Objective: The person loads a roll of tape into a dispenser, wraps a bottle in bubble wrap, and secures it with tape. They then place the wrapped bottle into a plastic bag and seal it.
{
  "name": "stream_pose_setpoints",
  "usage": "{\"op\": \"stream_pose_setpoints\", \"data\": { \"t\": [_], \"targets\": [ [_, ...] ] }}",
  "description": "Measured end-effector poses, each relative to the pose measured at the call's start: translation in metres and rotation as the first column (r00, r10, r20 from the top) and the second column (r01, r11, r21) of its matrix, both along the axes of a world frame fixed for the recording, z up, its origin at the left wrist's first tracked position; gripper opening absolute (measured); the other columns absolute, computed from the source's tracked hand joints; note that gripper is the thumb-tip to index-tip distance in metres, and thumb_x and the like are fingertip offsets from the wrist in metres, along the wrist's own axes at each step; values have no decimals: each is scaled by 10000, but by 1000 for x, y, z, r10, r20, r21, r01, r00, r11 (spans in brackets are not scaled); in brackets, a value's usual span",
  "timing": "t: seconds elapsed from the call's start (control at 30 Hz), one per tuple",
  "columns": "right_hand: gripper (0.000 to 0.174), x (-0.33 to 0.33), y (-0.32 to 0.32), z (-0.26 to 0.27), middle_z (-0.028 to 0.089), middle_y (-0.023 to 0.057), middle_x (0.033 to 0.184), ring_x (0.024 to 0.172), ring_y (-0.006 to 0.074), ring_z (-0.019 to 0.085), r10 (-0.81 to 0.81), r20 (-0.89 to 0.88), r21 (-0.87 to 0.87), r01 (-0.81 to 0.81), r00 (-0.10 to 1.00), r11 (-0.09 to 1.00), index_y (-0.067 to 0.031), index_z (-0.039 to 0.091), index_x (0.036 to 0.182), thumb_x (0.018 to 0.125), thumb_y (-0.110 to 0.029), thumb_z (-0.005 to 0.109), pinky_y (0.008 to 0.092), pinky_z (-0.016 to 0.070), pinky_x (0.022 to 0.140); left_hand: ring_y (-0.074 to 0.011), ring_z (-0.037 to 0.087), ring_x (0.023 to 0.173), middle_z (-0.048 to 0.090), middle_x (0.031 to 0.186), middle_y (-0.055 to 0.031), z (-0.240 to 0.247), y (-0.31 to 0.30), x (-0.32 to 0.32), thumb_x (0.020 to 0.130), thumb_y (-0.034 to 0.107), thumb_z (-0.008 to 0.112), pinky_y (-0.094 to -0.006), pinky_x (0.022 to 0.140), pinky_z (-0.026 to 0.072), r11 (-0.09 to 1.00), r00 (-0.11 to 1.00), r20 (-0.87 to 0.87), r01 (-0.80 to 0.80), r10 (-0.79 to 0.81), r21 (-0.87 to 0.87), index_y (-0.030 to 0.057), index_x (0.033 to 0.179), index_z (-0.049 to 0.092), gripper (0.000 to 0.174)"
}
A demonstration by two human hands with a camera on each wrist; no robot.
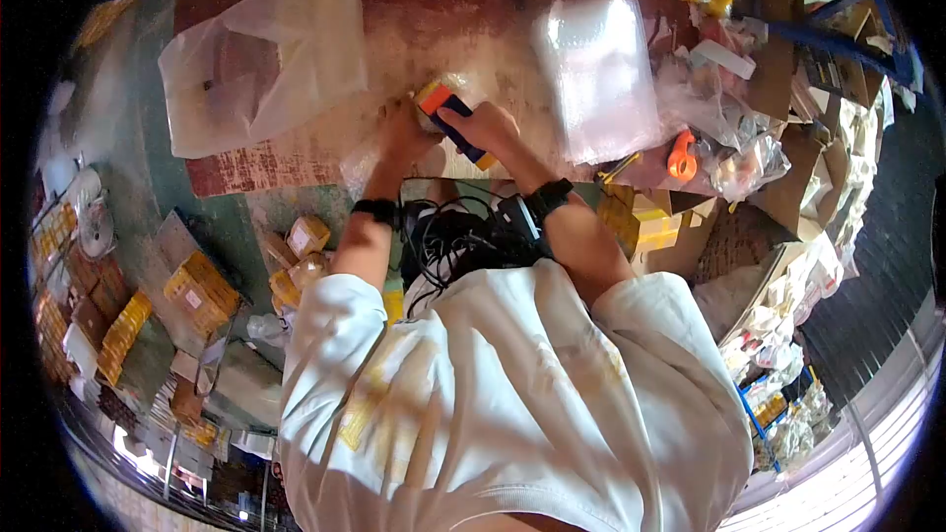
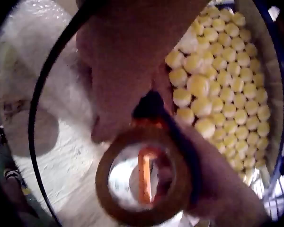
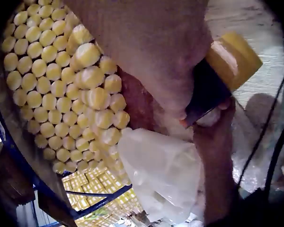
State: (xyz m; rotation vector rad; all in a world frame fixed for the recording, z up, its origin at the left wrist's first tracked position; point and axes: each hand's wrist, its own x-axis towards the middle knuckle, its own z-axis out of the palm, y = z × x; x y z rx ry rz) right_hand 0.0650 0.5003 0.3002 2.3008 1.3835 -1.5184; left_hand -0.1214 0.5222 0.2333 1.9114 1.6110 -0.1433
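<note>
My right hand (image 1: 485,128) grips a packing tape dispenser (image 1: 456,126) with a dark blue body and orange and yellow parts. In the left wrist view, the dispenser's brown tape roll (image 2: 106,182) faces the camera, with an orange piece showing through its ring. My left hand (image 1: 409,133) is close beside the dispenser's end. A pale, shiny bit (image 3: 209,117) shows between the left hand (image 3: 217,142) and the dark blue body in the right wrist view. The left fingers are mostly hidden there, and I cannot tell what they hold.
A large translucent plastic bag (image 1: 320,49) lies on the worn red table (image 1: 434,20) at left. Stacked clear bags (image 1: 601,79) lie at right, near orange-handled scissors (image 1: 680,156). Rows of yellow-ended rolls (image 2: 232,85) line the far side. Cardboard boxes (image 1: 202,294) stand on the floor.
</note>
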Motion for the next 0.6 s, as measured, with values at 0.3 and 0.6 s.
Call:
{"op": "stream_pose_setpoints", "data": {
  "t": [0.3,0.6],
  "targets": [
    [767,0,-1,-10,729,59,643,624,183,733,-36,-52,-83,31,998,996,-46,766,745,857,-778,567,331,570,628,-408,621,1131,664,1207,-185,16,9,0,580,359,920,-507,967,498,995,998,-64,-23,16,-101,106,1439,437,1017],
    [747,-4,10,-16,733,74,646,581,169,724,-83,-110,-75,75,991,994,16,741,756,872,-712,626,293,556,585,-329,470,1347,463,1474,-119,39,-25,20,598,446,914,-505,1142,314,994,967,-255,18,12,112,96,1465,466,1036]
  ]
}}
